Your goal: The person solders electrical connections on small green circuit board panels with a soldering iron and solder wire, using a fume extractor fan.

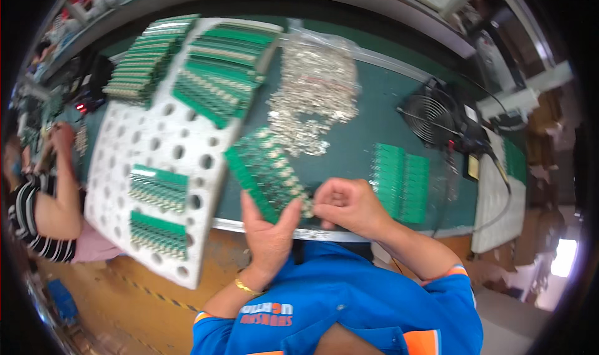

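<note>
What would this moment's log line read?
left hand: holding green circuit board | right hand: at board's lower right end, contact unclear | beyond: loose metal parts

Right of centre, bare green tabletop (375, 108) leaves a passage between the silvery parts pile (315, 87) and the black fan (430, 115); two green panels (388, 180) (lying flat) narrow it below; stacked circuit boards (150, 58) block the upper left.

Silvery parts (299, 115) and a bright green circuit board (253, 177) offset a dark green tabletop (349, 161), a hole-dotted white panel (198, 127) at its left edge.
</note>
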